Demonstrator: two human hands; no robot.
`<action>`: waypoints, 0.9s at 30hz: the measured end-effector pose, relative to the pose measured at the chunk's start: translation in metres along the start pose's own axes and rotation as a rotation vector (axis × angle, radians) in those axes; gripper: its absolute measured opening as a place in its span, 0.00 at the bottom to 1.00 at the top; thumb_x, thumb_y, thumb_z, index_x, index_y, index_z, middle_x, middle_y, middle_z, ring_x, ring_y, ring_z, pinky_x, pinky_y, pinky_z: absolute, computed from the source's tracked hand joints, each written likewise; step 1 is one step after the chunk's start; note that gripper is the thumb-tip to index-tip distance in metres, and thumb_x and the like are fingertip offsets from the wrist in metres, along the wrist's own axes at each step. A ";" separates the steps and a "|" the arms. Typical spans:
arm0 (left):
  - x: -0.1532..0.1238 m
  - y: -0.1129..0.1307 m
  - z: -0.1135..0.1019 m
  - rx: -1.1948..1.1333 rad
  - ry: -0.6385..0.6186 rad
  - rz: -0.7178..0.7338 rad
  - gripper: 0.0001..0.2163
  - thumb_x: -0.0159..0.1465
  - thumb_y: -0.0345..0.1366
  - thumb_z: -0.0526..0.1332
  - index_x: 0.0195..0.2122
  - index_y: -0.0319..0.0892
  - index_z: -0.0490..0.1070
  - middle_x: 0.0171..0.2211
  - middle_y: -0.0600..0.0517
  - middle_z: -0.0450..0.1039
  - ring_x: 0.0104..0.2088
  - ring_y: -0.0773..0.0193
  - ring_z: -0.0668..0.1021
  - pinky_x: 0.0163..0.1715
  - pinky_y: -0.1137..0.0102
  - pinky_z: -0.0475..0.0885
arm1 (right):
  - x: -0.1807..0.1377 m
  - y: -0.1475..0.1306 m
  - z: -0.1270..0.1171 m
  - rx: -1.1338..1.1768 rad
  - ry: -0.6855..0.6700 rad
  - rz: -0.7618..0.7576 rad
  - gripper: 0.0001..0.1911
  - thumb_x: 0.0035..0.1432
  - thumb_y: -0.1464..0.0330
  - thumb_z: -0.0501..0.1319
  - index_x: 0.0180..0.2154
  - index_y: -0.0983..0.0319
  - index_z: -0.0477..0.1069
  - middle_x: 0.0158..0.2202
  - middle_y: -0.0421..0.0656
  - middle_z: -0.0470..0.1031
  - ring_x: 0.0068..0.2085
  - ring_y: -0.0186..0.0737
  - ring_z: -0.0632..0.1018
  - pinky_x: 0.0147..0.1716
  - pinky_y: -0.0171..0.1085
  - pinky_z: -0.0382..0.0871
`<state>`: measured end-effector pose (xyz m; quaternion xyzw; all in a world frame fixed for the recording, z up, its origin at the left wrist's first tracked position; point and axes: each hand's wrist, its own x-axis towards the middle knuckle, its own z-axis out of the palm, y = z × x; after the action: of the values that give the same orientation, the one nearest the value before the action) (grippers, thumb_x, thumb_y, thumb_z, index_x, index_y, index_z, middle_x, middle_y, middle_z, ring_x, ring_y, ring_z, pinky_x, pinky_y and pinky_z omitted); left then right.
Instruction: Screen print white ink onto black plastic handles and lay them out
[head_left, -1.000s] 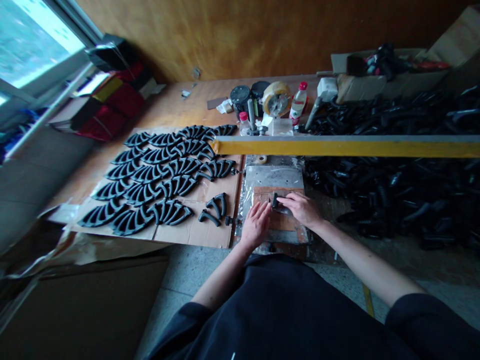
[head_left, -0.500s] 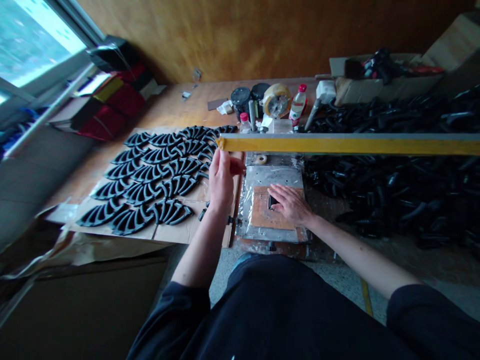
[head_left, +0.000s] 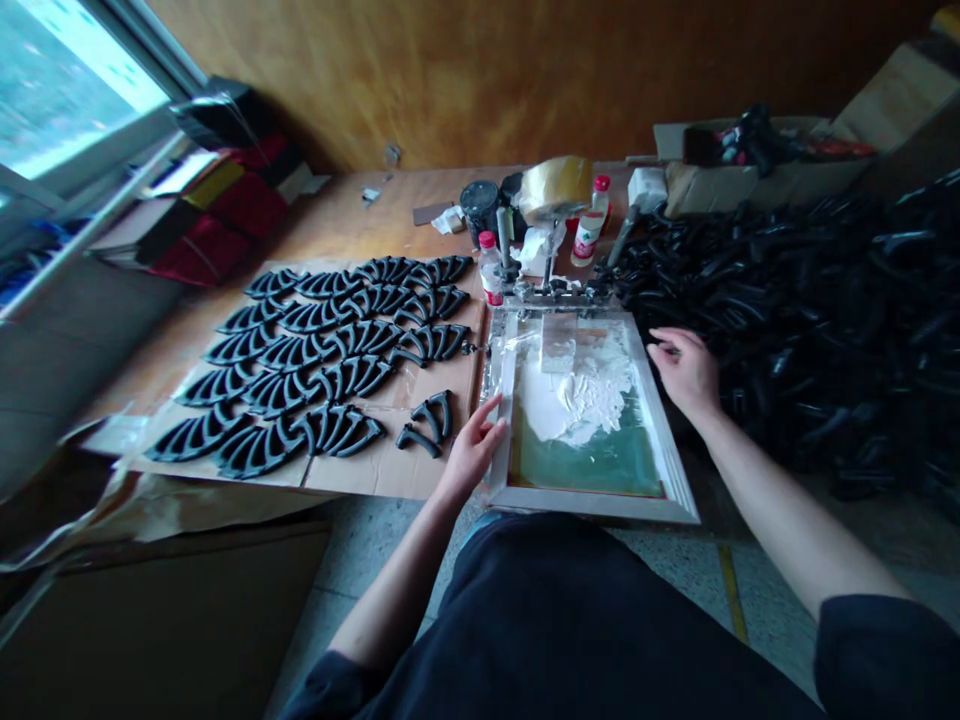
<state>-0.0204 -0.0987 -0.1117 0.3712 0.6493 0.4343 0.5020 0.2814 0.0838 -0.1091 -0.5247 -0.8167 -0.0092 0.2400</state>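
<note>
A framed printing screen [head_left: 671, 468] lies flat before me, with white ink [head_left: 581, 392] spread over its green mesh. My left hand [head_left: 474, 452] grips the frame's left edge, fingers curled on it. My right hand [head_left: 684, 368] hovers just off the frame's right edge, fingers loosely bent, holding nothing I can make out. A squeegee [head_left: 558, 345] rests in the ink at the far end of the screen.
Rows of black curved parts [head_left: 315, 350] lie on cardboard [head_left: 375, 465] to the left. A large heap of black parts [head_left: 817, 300] fills the right. Bottles [head_left: 490, 268], black tins [head_left: 480, 205] and a tape roll [head_left: 555, 185] stand behind the screen.
The raised screen frame has come down flat over the plate. My left hand moved from the frame's end down to its left edge. My right hand left the plate and moved right.
</note>
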 end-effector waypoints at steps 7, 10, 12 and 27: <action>0.027 -0.052 0.011 0.244 0.091 -0.084 0.29 0.61 0.44 0.62 0.64 0.47 0.63 0.25 0.57 0.70 0.24 0.69 0.71 0.26 0.75 0.65 | 0.039 -0.097 0.036 0.129 -0.268 -0.239 0.17 0.55 0.66 0.67 0.47 0.60 0.72 0.45 0.47 0.75 0.47 0.49 0.74 0.45 0.45 0.70; 0.030 -0.058 0.010 0.244 0.084 -0.082 0.28 0.61 0.44 0.62 0.63 0.46 0.64 0.26 0.56 0.71 0.25 0.68 0.71 0.27 0.74 0.67 | 0.010 -0.103 0.040 0.135 -0.399 -0.312 0.03 0.58 0.70 0.62 0.36 0.59 0.73 0.36 0.43 0.76 0.39 0.43 0.76 0.37 0.38 0.69; 0.030 -0.061 0.010 0.234 0.083 -0.080 0.28 0.62 0.45 0.62 0.63 0.46 0.64 0.25 0.56 0.70 0.25 0.68 0.71 0.28 0.74 0.67 | -0.014 -0.096 0.033 0.171 -0.440 -0.460 0.07 0.59 0.75 0.58 0.37 0.60 0.74 0.38 0.43 0.77 0.40 0.41 0.76 0.37 0.37 0.68; 0.029 -0.067 0.011 0.195 0.062 -0.066 0.27 0.63 0.46 0.59 0.63 0.46 0.63 0.27 0.55 0.70 0.25 0.68 0.70 0.24 0.75 0.62 | -0.046 -0.089 0.021 0.318 -0.454 -0.592 0.16 0.55 0.77 0.59 0.43 0.58 0.76 0.41 0.41 0.79 0.41 0.40 0.79 0.38 0.36 0.70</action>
<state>-0.0189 -0.0929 -0.1856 0.3831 0.7155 0.3636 0.4572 0.2124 0.0104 -0.1248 -0.2118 -0.9560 0.1645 0.1187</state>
